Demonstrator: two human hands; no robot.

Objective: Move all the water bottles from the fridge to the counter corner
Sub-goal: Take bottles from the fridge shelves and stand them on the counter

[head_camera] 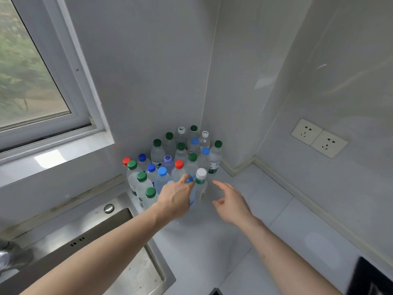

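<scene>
**Lots of bottles in the corner, one more going down**

I can see a big bunch of water bottles (176, 158) standing up in the counter corner (231, 167), packed close together where the two walls meet. They have green, blue, red and white caps. So I think most of the job is done.

My left hand (175, 198) has its fingers curled round a blue-capped bottle (191, 189) at the front of the bunch. It looks like I am setting it down right beside a white-capped bottle (201, 182).

My right hand (230, 201) holds nothing. Its fingers are loose and spread, just beside the bunch, above the counter.

The sink (119, 252) is on the left, under the window (32, 71).

I cannot see the fridge from here, so I cannot tell if more bottles wait inside. I would need to look there before saying the job is finished.
</scene>
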